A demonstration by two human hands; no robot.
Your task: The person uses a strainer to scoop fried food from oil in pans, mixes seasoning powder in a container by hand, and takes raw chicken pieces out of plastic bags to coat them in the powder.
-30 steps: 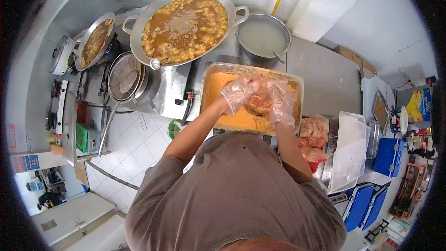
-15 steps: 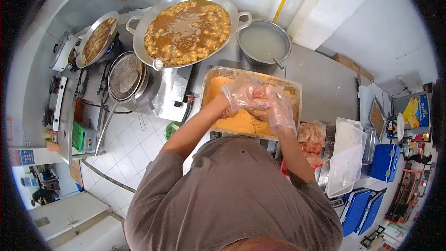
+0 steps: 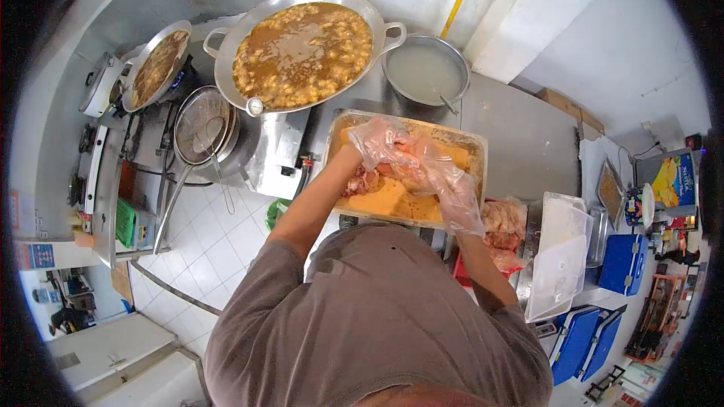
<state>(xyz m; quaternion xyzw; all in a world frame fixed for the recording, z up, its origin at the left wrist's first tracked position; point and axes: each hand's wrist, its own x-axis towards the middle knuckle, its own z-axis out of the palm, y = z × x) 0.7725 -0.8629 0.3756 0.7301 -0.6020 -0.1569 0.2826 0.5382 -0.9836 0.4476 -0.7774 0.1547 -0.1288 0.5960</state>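
Observation:
Both hands wear clear plastic gloves over a metal tray [image 3: 485,181] of orange powder [image 3: 385,200]. My left hand [image 3: 381,143] is closed on a piece of raw meat [image 3: 409,166] near the tray's upper middle. At the other end of that piece is my right hand [image 3: 455,194], its fingers curled against the meat. More raw meat [image 3: 360,182] lies on the powder at the tray's left side, beside my left wrist. The gloves and the meat partly hide the fingertips.
Beyond the tray sit a wide pan of bubbling oil [image 3: 302,53] with frying pieces and a thermometer [image 3: 255,106], and a bowl of cloudy liquid [image 3: 426,71]. Strainers [image 3: 202,126] are at left. Bagged raw meat [image 3: 504,226] and plastic lids [image 3: 559,256] stand at right.
My hands have shifted slightly left and further apart, showing more of the meat between them. Raw meat at the tray's left side is now more visible.

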